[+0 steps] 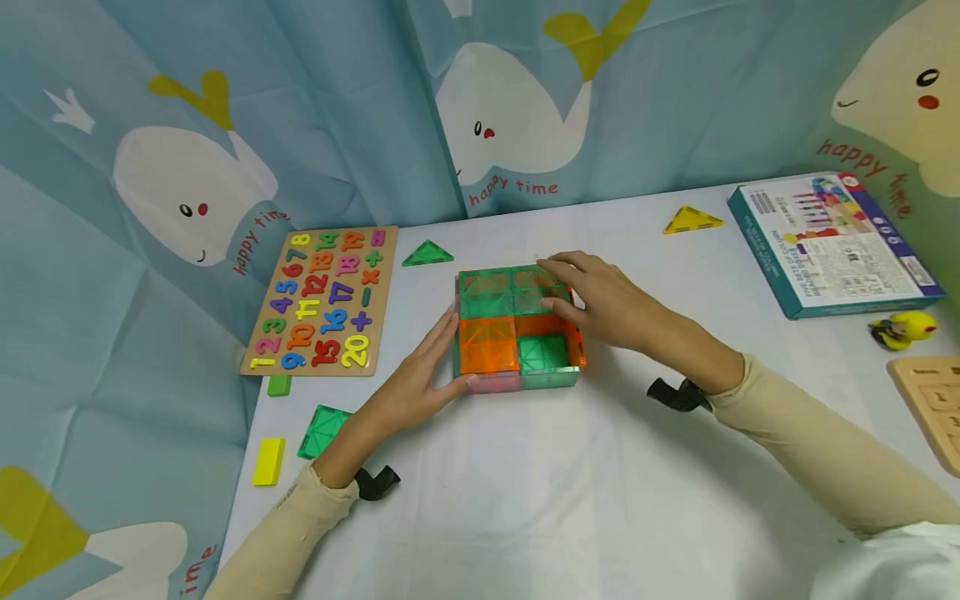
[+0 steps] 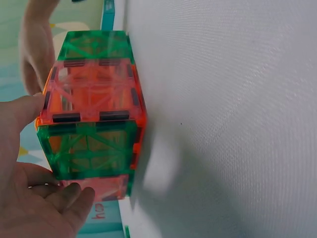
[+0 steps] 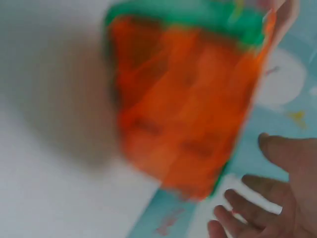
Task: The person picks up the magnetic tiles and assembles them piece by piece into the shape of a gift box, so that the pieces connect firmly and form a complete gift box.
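Observation:
A low square box of translucent magnetic tiles (image 1: 488, 345) stands on the white tabletop. Two green tiles (image 1: 485, 293) cover its back half and an orange tile its front left. The front right quarter has no top, and a green tile (image 1: 543, 351) shows inside. My left hand (image 1: 414, 386) holds the front left corner, thumb on the near side, fingers along the left side. In the left wrist view pink and green tiles (image 2: 94, 148) form the walls. Over the back right part is my right hand (image 1: 600, 298); its fingers (image 3: 252, 208) look spread, apart from the blurred orange wall (image 3: 183, 99).
A wooden number board (image 1: 311, 300) lies left. Around it are a green triangle tile (image 1: 428, 253), a green square tile (image 1: 322, 429), a yellow block (image 1: 268, 462) and a green block (image 1: 279, 385). Rightward are a yellow triangle tile (image 1: 692, 219), a boxed set (image 1: 832, 242) and a toy duck (image 1: 903, 328).

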Available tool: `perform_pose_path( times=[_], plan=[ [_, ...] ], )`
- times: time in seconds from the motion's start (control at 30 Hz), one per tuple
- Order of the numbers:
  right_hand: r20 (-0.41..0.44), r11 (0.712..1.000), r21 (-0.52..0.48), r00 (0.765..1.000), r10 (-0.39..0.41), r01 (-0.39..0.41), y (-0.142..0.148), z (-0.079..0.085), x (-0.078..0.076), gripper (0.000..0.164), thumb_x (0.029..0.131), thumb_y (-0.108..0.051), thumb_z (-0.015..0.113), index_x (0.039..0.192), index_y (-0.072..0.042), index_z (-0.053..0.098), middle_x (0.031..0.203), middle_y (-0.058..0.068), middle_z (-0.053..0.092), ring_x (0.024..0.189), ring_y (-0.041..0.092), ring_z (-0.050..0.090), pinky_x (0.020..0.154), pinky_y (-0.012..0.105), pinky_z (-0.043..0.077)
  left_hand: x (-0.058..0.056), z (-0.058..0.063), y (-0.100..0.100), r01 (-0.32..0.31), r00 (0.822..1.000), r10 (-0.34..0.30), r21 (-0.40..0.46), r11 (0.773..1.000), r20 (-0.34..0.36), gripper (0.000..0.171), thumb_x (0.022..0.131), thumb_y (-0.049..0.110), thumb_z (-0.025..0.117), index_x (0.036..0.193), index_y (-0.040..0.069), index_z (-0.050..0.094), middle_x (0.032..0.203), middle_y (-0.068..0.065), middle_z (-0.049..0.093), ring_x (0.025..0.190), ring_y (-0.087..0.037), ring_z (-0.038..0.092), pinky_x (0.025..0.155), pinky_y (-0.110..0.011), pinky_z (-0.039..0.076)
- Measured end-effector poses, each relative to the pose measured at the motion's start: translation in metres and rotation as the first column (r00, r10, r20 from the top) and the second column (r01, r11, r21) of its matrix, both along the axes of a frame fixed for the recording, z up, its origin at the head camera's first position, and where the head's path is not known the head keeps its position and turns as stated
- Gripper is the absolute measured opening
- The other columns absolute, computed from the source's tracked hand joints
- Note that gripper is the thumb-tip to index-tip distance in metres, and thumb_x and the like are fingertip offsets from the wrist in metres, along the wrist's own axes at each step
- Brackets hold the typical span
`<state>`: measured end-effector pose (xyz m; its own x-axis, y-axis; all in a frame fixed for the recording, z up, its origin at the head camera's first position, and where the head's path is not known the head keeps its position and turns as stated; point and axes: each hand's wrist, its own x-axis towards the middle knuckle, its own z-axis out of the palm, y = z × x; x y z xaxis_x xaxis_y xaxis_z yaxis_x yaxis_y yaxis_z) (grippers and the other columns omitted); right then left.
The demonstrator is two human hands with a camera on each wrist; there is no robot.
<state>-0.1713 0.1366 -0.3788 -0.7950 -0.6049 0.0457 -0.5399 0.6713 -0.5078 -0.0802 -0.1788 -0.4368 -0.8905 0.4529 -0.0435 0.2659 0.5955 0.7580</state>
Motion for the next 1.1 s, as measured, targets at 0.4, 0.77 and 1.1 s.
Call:
perform_pose_path(
  times=[0.4, 0.77, 1.1],
  plan=[
    [0.282, 0.988, -0.156, 0.957, 0.066, -0.022, 0.016, -0.026, -0.056, 0.041, 0.113, -0.026, 0.053, 0.148, -0.006, 0.059, 0.140, 0.016, 0.064, 0.133, 0.035, 0.056, 0.116, 0.059, 0.043, 0.022, -0.001, -0.020, -0.196, 0.981, 0.195, -0.138, 0.971, -0.022, 0.084, 0.106, 0.044, 0.062, 0.170, 0.014, 0.018, 0.178, -0.008, 0.012, 0.164, -0.028, 0.015, 0.128, -0.058, 0.022],
    [0.292, 0.989, -0.149, 0.955, 0.046, -0.002, 0.020, -0.026, -0.056, 0.042, 0.113, -0.028, 0.053, 0.149, -0.007, 0.058, 0.137, 0.016, 0.064, 0.128, 0.034, 0.059, 0.113, 0.057, 0.047, 0.085, -0.007, -0.085, -0.466, 0.819, 0.568, -0.484, 0.741, 0.081, 0.091, 0.101, 0.037, 0.071, 0.164, -0.006, 0.022, 0.169, -0.032, 0.015, 0.151, -0.051, 0.023, 0.119, -0.070, 0.033],
    [0.296, 0.986, -0.169, 0.953, 0.063, -0.013, 0.018, -0.028, -0.058, 0.041, 0.112, -0.026, 0.055, 0.148, -0.006, 0.059, 0.134, 0.016, 0.065, 0.126, 0.033, 0.059, 0.112, 0.057, 0.048, 0.118, -0.002, -0.096, -0.508, 0.752, 0.656, -0.581, 0.635, 0.060, 0.100, 0.094, 0.044, 0.078, 0.153, -0.017, 0.026, 0.145, -0.038, 0.028, 0.124, -0.051, 0.035, 0.086, -0.061, 0.056]
  ],
)
